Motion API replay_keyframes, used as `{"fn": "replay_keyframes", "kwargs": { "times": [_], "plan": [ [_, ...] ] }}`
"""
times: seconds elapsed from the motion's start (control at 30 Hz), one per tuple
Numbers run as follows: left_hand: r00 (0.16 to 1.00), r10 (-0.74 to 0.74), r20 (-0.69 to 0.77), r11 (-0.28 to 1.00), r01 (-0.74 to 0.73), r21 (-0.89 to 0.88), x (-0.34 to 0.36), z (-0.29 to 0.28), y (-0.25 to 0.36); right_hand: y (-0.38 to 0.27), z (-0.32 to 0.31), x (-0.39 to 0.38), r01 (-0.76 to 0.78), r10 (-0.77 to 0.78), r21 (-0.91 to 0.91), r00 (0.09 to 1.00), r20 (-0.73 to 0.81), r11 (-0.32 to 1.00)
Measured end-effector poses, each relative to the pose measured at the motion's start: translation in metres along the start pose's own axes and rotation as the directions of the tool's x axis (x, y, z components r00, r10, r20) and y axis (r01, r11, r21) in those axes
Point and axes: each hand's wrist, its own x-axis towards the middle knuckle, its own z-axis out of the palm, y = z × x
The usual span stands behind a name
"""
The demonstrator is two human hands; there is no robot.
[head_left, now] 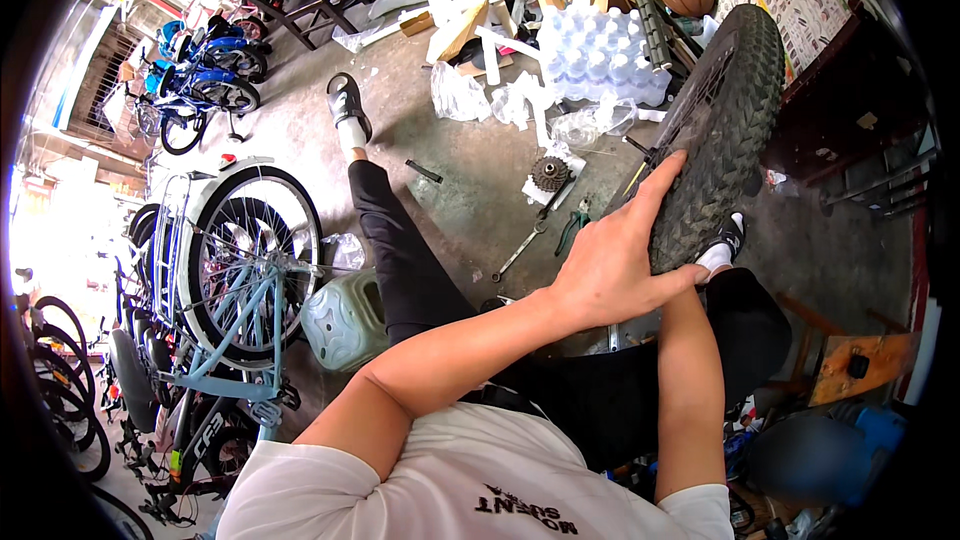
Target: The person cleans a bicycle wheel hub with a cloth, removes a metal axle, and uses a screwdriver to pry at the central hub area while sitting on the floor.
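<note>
Left hand [612, 275] against knobby black tyre [735, 110], which stands tilted, right of centre, beside the right foot [722, 242]. Grip spread wide between thumb and index finger, the latter laid on the tread; cannot tell if hidden fingers clasp it. Right hand hidden behind the left; its hold cannot be told. Floor [455, 215], near: 1 cog cassette [550, 174], 1 wrench [520, 252], 1 pair of pliers [573, 228].
</note>
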Motion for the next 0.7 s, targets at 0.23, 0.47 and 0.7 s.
{"fn": "replay_keyframes", "kwargs": {
  "times": [0.23,0.47,0.7],
  "plan": [
    [0.98,-0.102,0.173,0.968,0.138,-0.21,-0.003,-0.015,-0.014,0.011,0.007,-0.018,-0.093,0.077,0.13,0.99,0.121,0.987],
    [0.989,0.072,0.128,0.96,-0.034,-0.278,-0.006,-0.016,-0.045,0.021,-0.019,0.015,-0.191,0.219,0.256,0.972,-0.082,0.948],
    [0.787,-0.601,-0.136,0.706,0.603,0.37,0.009,-0.058,-0.324,0.014,0.009,0.034,-0.082,-0.093,-0.463,0.935,-0.342,0.883]
  ]
}}
